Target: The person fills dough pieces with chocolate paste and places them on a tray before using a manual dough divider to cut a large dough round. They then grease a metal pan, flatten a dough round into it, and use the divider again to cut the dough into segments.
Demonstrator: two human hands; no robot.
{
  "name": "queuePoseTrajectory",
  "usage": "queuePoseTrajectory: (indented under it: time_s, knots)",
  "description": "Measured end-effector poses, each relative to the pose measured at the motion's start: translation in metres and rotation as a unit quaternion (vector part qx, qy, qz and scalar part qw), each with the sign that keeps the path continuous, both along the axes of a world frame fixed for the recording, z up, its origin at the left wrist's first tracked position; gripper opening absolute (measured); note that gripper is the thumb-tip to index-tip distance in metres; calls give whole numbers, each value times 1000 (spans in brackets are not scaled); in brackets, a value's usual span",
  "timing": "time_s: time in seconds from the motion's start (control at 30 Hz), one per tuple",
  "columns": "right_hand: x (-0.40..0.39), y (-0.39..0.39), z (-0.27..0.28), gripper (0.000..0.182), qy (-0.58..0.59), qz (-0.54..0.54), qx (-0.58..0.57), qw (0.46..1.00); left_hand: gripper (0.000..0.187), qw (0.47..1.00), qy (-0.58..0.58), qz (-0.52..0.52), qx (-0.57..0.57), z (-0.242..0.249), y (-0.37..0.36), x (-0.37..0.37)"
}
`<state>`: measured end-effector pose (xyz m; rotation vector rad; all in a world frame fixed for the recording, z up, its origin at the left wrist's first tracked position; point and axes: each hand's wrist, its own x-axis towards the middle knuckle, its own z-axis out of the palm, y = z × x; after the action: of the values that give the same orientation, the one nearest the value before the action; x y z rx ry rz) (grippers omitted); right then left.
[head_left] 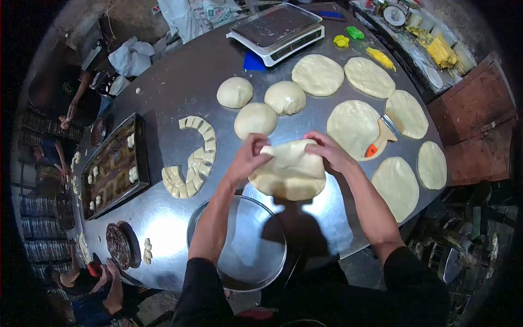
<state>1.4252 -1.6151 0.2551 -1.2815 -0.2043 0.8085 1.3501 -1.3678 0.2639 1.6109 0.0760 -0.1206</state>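
Both my hands grip the far edge of a flattened piece of dough (pixel 289 177), which is lifted and partly folded over on the metal table. My left hand (pixel 251 155) pinches its left corner, and my right hand (pixel 327 150) pinches the right one. Just beyond them sit three round dough balls, the nearest a smooth dough ball (pixel 255 120). To the right lie several flat dough rounds; across one dough round (pixel 351 125) rests a pastry brush (pixel 384 136) with a wooden handle. A large round metal pan (pixel 237 242) lies below my left forearm.
Left of my hands, cut dough pieces (pixel 202 158) form a curve. Farther left stand a baking tray (pixel 114 169) with small dough pieces and a pan of dark filling (pixel 118 246). A scale (pixel 277 32) stands at the back. Other people (pixel 101 297) work along the left side.
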Motion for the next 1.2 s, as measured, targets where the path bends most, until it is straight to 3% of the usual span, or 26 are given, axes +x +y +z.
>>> queuePoseTrajectory:
  time_s: [0.03,0.07,0.13,0.17,0.27,0.3,0.4,0.47,0.53,0.7,0.8,0.87,0.9,0.93,0.97,1.0,1.03,1.07,1.13,1.17,1.2]
  knots:
    - [-5,2,-8,39,117,-30,-31,992,34,985,130,-106,35,-24,18,11]
    - [-11,5,-17,39,111,-31,-30,993,34,986,124,-106,37,-27,19,13]
    - [-19,7,-32,43,-62,37,-94,993,40,971,168,-126,116,-32,11,18]
    - [-23,7,-26,44,-63,36,-107,992,39,969,126,-156,147,-42,14,20]
    - [-49,11,15,42,-90,-8,-94,991,35,985,91,-93,112,17,10,-10]
    - [-63,13,37,42,-120,-26,-86,989,33,993,71,-73,54,28,16,-24]
    - [-113,23,77,40,-143,-72,-57,985,32,994,-2,-85,73,68,36,-65]
    - [-144,33,97,40,-187,-73,-72,977,31,995,19,-87,48,101,44,-99]
    - [-178,41,115,41,-197,-84,-99,972,29,991,46,-95,80,114,55,-128]
    - [-242,68,138,44,-142,-90,-15,986,30,994,25,-96,-34,133,81,-194]
    - [-262,86,128,45,-60,-62,17,996,37,971,139,-75,-178,130,94,-221]
    - [-261,101,91,44,25,-30,2,999,40,945,193,-27,-261,93,99,-231]
    - [-253,109,56,44,25,-23,5,999,45,945,224,-27,-238,61,108,-232]
    - [-248,114,12,45,-63,18,-133,989,45,944,226,-20,-238,34,112,-243]
    - [-246,118,-11,46,-150,56,-267,950,49,989,114,9,95,10,111,-255]
    - [-255,134,28,52,-254,82,-448,853,52,908,-16,34,417,-7,110,-262]
    - [-262,145,7,54,-358,-16,-437,825,57,879,-117,16,462,-19,109,-269]
    - [-274,156,-14,56,-451,-112,-418,781,57,880,-110,14,461,-23,109,-270]
    - [-294,190,-12,63,-452,-59,-455,765,63,744,-237,-159,604,-34,102,-274]
    - [-307,195,-26,69,-487,-56,-478,729,63,747,-236,-167,599,-40,96,-280]
    - [-305,189,-36,69,-483,-56,-484,728,66,752,-223,-138,604,-46,89,-290]
